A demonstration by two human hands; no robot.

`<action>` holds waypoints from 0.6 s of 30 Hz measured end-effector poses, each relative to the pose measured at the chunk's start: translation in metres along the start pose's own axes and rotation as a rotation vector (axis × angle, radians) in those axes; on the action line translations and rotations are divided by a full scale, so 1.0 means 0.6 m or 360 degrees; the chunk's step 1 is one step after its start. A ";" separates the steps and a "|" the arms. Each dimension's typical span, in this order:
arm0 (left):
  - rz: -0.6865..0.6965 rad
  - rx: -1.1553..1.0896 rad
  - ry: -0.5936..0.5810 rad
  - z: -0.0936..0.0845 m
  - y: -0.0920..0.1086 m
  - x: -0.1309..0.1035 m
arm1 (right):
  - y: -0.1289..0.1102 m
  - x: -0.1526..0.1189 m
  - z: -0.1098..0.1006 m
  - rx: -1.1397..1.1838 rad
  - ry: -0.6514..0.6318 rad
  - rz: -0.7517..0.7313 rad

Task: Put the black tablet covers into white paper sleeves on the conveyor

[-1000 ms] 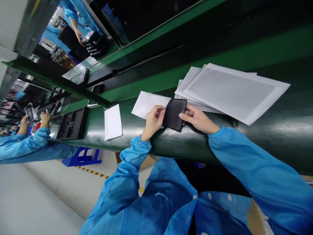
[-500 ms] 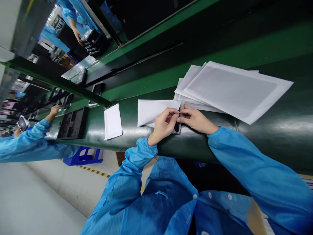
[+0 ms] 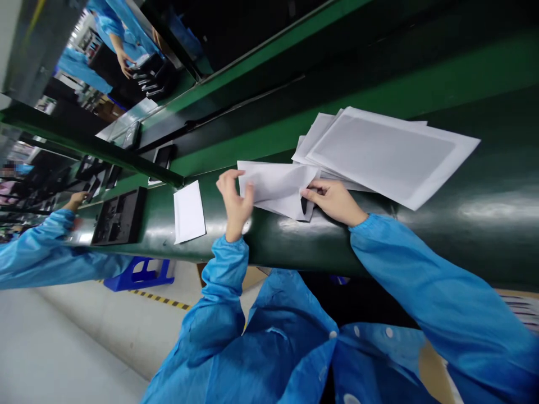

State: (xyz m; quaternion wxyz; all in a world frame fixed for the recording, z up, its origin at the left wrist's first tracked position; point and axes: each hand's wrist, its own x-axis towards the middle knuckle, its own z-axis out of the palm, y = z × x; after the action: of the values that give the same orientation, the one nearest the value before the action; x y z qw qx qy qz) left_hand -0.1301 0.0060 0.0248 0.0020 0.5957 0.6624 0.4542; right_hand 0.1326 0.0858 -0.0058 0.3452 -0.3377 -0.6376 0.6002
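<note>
A white paper sleeve (image 3: pixel 273 182) lies on the green bench in front of me, with a dark strip (image 3: pixel 304 205) showing at its right end. My right hand (image 3: pixel 334 201) pinches the sleeve's right end beside that strip. At the sleeve's left end is my left hand (image 3: pixel 236 199), its fingers spread and curved; whether the fingertips touch the paper cannot be told. Just behind and to the right, several large white envelopes (image 3: pixel 383 151) are stacked, partly overlapped by the sleeve.
A white packet (image 3: pixel 189 212) lies left of my left hand. Further left are a black compartment tray (image 3: pixel 119 217) and a co-worker's sleeved arm (image 3: pixel 46 233). A green post (image 3: pixel 96 148) crosses the left side. A blue stool (image 3: pixel 141 274) stands below the bench.
My left hand has let go at the right end and moved left, its fingers opening. The sleeve's right end is more lifted and creased. The co-worker's hand at the left has shifted.
</note>
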 end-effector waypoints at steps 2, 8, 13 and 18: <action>-0.0171 0.0099 -0.0005 -0.024 -0.055 0.004 | 0.001 0.000 -0.001 -0.0024 0.0037 -0.0014; -0.0444 -0.0242 -0.0432 -0.034 -0.117 -0.029 | 0.005 -0.003 0.002 -0.0106 0.0131 0.0046; -0.0545 -0.0650 -0.0356 -0.020 -0.096 -0.027 | 0.007 -0.001 0.000 -0.0068 0.0250 0.0050; -0.0810 -0.0967 -0.0306 -0.025 -0.089 -0.027 | 0.015 0.003 -0.001 0.0034 0.0490 -0.0012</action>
State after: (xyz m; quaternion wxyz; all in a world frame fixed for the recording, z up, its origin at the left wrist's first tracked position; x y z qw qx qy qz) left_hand -0.1755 -0.0095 -0.0073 0.3521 0.4250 0.6212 0.5564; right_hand 0.1322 0.0881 -0.0147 0.4445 -0.4197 -0.5721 0.5468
